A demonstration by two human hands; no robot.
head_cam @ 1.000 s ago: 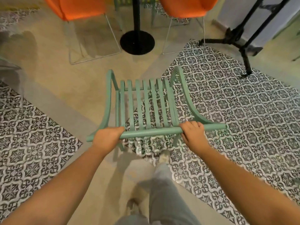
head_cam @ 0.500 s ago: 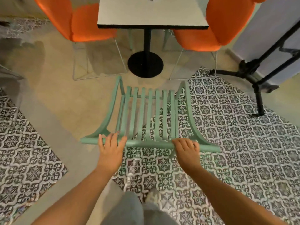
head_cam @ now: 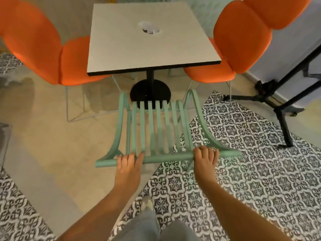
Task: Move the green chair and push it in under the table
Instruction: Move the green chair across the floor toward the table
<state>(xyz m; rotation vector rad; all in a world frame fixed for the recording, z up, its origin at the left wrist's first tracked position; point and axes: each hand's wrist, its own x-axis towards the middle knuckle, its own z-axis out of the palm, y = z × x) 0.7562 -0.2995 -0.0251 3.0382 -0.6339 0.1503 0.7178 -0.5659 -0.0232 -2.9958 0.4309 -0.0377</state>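
Observation:
The green chair [head_cam: 152, 129] has a slatted back and curved arms and stands just before me, its front near the table's round black base [head_cam: 150, 94]. My left hand [head_cam: 128, 168] rests on the chair's top rail left of centre, fingers curled over it. On the same rail, right of centre, my right hand [head_cam: 205, 161] grips with fingers over the top. The square white table [head_cam: 147, 49] on a black post stands straight ahead. The chair's seat and legs are mostly hidden behind its back.
Two orange padded chairs flank the table, one at the left [head_cam: 40, 49] and one at the right [head_cam: 243, 42]. A black metal stand [head_cam: 278, 101] spreads its feet over the patterned tiles at the right. A small white object [head_cam: 150, 29] lies on the tabletop.
The chair has moved forward toward the table, its front now at the table base. Both hands stay on the top rail, and more of the tabletop has come into view.

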